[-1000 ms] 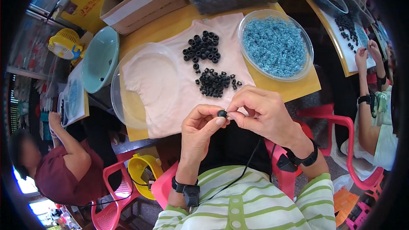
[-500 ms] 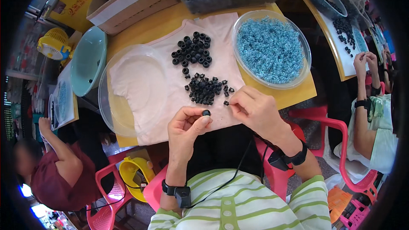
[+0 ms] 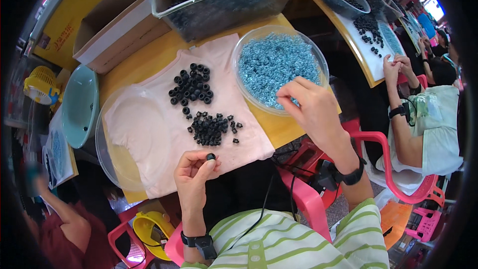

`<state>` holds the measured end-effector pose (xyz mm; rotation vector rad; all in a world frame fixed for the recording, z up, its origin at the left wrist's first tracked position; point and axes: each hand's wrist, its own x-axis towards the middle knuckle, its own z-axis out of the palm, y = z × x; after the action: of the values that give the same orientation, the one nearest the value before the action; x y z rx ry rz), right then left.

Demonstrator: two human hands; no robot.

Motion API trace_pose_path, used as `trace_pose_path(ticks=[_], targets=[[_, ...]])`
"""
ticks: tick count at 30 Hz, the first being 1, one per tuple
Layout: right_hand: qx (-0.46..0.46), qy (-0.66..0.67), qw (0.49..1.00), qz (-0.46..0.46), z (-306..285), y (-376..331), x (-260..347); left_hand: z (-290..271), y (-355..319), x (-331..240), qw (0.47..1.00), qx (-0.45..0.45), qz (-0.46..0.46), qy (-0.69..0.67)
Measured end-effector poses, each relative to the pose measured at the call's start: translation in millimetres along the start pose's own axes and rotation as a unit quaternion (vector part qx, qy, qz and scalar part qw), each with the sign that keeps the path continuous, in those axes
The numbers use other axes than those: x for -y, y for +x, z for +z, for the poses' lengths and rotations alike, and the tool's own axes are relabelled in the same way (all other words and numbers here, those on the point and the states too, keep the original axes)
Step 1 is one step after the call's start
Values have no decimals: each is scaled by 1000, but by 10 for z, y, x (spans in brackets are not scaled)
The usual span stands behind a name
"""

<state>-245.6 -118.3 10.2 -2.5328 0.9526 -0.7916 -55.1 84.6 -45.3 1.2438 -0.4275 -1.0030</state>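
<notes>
My left hand [image 3: 195,175] is closed, pinching a round black cord-stopper shell [image 3: 211,157] between thumb and fingers at the cloth's near edge. At the near rim of a round clear tub [image 3: 323,65], my right hand [image 3: 311,109] is pinched, its fingertips over the heaped small bluish metal springs [image 3: 276,62]. Whatever those fingers hold, if anything, is too small to make out. On the pale pink cloth [image 3: 226,84] lie a pile of round black hollow shells [image 3: 191,85] and, nearer me, a pile of smaller black plastic inserts [image 3: 208,130].
A clear bin [image 3: 224,12] of black pieces and a cardboard box [image 3: 119,32] line the table's back. At left are a clear round lid [image 3: 102,152], a green basin [image 3: 79,104] and a yellow fan [image 3: 41,84]. Other people sit at tables on both sides; a pink chair [image 3: 393,169] stands right.
My right hand has moved from the small black inserts up and right to the springs tub. My left hand still holds the shell. The whole view has shifted and turned slightly.
</notes>
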Motion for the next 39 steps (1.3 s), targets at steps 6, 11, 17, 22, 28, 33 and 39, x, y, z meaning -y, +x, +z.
trace_pose_path(ticks=[6, 11, 17, 22, 28, 33, 39], targets=[[64, -41, 997, -6, 81, 183, -19, -32, 1, 35, 1000, -3, 7, -11], [59, -46, 997, -8, 217, 275, -80, -36, 10, 18, 1000, 7, 0, -30], [33, -12, 999, -1, 161, 339, -168, -49, 4, 19, 999, 8, -7, -37], [1, -6, 1000, 3, 142, 369, -167, -42, 5, 1, 999, 11, -12, -44], [-26, 138, 990, 34, 30, 405, -77, -22, -2, -2, 998, 3, -8, -57], [-21, 215, 974, 72, 38, 388, -93, -9, -24, 9, 998, -9, 15, -52], [-19, 275, 956, 101, 12, 266, -58, 15, -34, 41, 998, 4, 35, -58]])
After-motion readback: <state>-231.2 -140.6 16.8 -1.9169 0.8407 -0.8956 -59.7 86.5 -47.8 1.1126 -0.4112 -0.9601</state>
